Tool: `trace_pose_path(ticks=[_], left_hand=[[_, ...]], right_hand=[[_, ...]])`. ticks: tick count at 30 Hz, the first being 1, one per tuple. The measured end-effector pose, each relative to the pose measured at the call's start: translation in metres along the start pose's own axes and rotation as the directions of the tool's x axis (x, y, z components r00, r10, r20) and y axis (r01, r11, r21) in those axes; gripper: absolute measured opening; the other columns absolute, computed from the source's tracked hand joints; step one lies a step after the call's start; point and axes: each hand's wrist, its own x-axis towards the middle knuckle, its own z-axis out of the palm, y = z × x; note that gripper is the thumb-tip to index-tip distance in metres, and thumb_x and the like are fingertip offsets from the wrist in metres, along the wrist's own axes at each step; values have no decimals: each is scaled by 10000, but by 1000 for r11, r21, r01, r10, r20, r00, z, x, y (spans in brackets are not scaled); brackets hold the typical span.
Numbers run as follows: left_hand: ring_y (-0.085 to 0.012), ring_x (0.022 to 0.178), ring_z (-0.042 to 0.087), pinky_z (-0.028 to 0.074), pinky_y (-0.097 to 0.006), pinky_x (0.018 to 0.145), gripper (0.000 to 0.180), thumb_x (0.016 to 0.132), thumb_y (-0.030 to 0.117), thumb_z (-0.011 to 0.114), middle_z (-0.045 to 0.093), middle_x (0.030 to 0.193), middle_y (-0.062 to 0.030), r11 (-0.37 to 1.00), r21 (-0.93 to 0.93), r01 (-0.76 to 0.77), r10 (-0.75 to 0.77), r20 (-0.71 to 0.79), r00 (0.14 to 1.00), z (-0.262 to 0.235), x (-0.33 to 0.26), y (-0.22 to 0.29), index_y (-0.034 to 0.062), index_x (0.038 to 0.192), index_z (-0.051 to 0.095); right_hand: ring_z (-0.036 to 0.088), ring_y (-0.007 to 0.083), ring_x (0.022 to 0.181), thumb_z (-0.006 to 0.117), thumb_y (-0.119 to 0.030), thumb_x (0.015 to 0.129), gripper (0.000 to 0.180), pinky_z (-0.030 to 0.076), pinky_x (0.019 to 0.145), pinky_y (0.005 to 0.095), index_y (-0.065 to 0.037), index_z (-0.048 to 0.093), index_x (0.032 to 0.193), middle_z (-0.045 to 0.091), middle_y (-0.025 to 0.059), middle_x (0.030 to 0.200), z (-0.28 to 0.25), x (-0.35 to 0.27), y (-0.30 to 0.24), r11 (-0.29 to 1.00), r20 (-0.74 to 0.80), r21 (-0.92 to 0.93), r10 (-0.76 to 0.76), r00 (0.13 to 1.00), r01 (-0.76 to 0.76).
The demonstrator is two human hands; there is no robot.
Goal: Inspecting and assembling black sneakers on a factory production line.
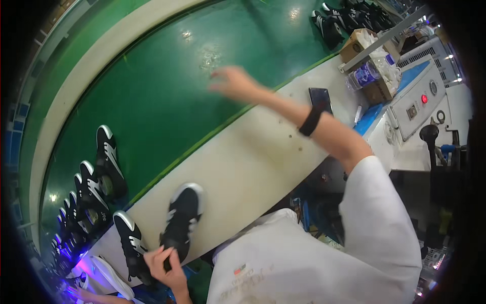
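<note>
My left hand point(164, 264) grips the heel of a black sneaker with a white sole point(183, 218) that lies on the cream ledge point(253, 162) beside the green conveyor belt point(167, 86). A second black-and-white sneaker point(129, 242) lies just left of it on the same ledge. My right hand point(232, 82) is stretched out over the near edge of the belt, blurred, fingers apart and holding nothing. A black band point(310, 121) sits on that wrist.
A row of several black-and-white sneakers point(96, 187) stands on the belt at the left, and more point(349, 17) at the far end. A dark phone point(320, 99), cardboard boxes point(357, 45), a plastic bottle point(365, 73) and a control panel point(417, 99) are at the right. Another person's hand point(93, 295) shows at the lower left.
</note>
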Motion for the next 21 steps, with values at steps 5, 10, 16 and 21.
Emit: trace_pose_path(ticks=[5,10,16,21], left_hand=[[-296,897,568,444,-373,854,71,886,-8,616,580,917,-141,961,192,198,-134,-304,943,2,-9,-38,-31,954,618],[-303,961,573,453,-378,875,168,893,38,620,579,996,-151,902,316,293,-190,-320,928,19,2,-25,27,1050,678],[-300,1031,552,438,-371,899,201,895,59,615,537,1075,-136,871,244,426,-342,-322,883,6,-15,-32,33,1087,669],[-360,1216,495,410,-425,1000,377,795,110,731,490,1175,-154,889,288,355,-302,-214,929,1,-8,-25,76,1159,639]], right_hand=[[598,369,1095,645,-465,875,573,473,924,429,7,614,1199,632,230,1166,-217,52,179,695,-416,-676,-83,906,-247],[603,394,1125,643,-589,819,710,469,927,463,-42,576,1268,636,256,1174,-348,45,312,397,-606,-723,26,795,-565],[408,473,1324,617,-826,672,1049,294,1081,613,-100,469,1415,397,257,1472,-434,106,395,214,-834,-333,387,393,-918],[472,449,1257,578,-635,834,774,368,1023,567,-3,586,1281,542,260,1317,-418,102,391,233,-762,-456,396,512,-859]])
